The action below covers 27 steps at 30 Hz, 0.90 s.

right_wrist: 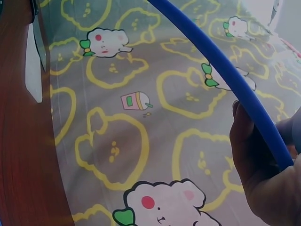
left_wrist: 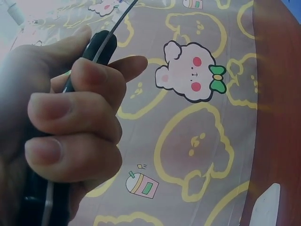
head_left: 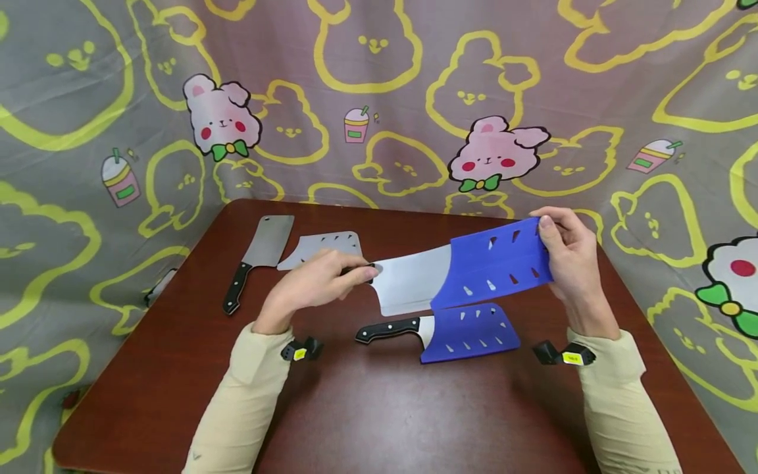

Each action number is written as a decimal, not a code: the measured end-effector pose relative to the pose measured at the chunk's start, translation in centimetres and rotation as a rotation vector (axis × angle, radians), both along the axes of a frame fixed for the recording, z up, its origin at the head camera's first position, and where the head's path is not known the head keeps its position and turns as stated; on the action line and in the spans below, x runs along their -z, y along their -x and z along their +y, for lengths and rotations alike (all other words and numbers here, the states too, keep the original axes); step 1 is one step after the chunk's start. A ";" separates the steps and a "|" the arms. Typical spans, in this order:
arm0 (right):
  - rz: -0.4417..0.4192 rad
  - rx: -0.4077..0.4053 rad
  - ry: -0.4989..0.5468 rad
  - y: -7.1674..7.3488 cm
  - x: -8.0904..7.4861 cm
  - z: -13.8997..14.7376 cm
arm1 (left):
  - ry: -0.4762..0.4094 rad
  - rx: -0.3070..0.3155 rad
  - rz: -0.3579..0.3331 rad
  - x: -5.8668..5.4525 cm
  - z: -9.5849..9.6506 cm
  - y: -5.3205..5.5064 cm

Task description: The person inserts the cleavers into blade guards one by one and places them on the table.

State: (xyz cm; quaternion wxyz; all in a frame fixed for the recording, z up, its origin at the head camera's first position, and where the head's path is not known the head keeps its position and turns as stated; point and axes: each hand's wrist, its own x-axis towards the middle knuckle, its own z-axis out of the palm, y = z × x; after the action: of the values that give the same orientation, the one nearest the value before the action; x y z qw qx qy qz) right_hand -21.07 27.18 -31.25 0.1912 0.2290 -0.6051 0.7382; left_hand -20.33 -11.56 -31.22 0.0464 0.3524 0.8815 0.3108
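My left hand (head_left: 316, 280) grips the black handle (left_wrist: 104, 47) of a cleaver (head_left: 411, 276), its fingers curled round it in the left wrist view. The cleaver's wide steel blade points right, and its far end is inside a blue blade cover (head_left: 500, 260) with slots cut in it. At the cover's outer end my right hand (head_left: 574, 257) pinches it between thumb and fingers. Both are held up over the table. In the right wrist view the blue cover (right_wrist: 225, 73) shows edge-on beside the right hand (right_wrist: 268, 188).
Below the held cleaver, a black-handled cleaver (head_left: 387, 328) lies in its own blue cover (head_left: 474, 334). Farther back on the brown table (head_left: 408, 408) are a bare cleaver (head_left: 269, 242) and a white slotted blade cover (head_left: 331, 245). A patterned curtain (head_left: 403, 99) surrounds the table.
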 end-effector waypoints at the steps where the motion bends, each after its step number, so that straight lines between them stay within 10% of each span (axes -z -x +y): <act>1: 0.000 0.003 -0.003 -0.1 0.0 0.0 | 0.000 0.002 -0.001 0.0 0.0 0.0; 27: 0.009 0.041 -0.152 -0.8 0.2 0.0 | 0.007 0.001 0.001 0.5 -0.3 -0.2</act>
State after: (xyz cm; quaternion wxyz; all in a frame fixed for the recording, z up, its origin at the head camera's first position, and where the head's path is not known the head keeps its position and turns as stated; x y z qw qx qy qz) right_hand -20.27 27.16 -31.48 0.1910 0.2337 -0.6630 0.6851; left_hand -20.14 -11.85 -31.71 0.0471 0.3527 0.8824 0.3077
